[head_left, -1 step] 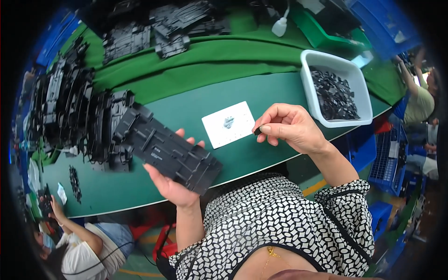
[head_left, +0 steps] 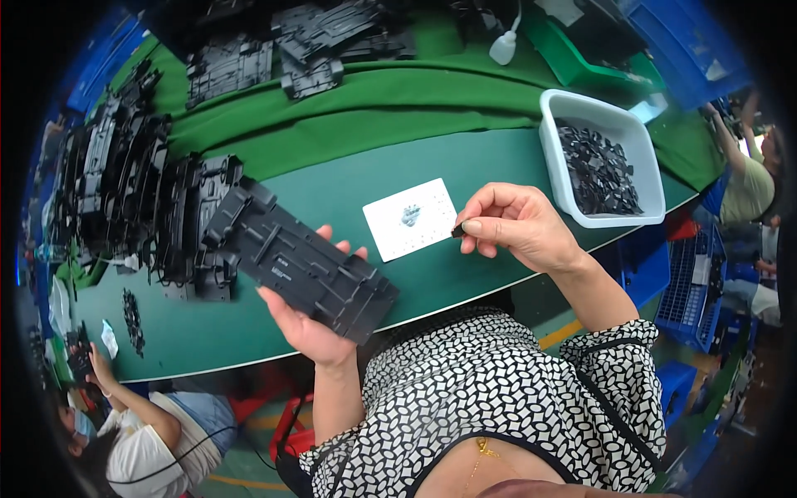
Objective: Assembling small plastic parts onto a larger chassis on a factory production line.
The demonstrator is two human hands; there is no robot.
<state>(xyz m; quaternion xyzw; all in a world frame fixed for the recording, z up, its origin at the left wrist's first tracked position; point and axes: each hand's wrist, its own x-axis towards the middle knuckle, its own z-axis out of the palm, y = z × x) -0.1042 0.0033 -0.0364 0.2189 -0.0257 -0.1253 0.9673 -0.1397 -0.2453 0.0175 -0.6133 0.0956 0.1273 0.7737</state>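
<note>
A long black molded plastic tray-like part (head_left: 295,261), with ribs and raised clips, rests tilted in my left hand (head_left: 311,332). The fingers wrap its far edge and the thumb lies along the near one. Between the thumb and fingertips of my right hand (head_left: 519,228) is a small black plastic piece (head_left: 458,229). Its exact shape is mostly hidden by the fingers. The two hands are apart, with a white printed card (head_left: 386,236) on the green table (head_left: 324,187) just beyond them.
A white bin (head_left: 652,178) of small black pieces stands at the right. Rows of similar black plastic parts (head_left: 108,183) are stacked at the left, and more (head_left: 332,41) lie on green cloth (head_left: 374,95) at the back. A co-worker (head_left: 170,432) sits at the lower left.
</note>
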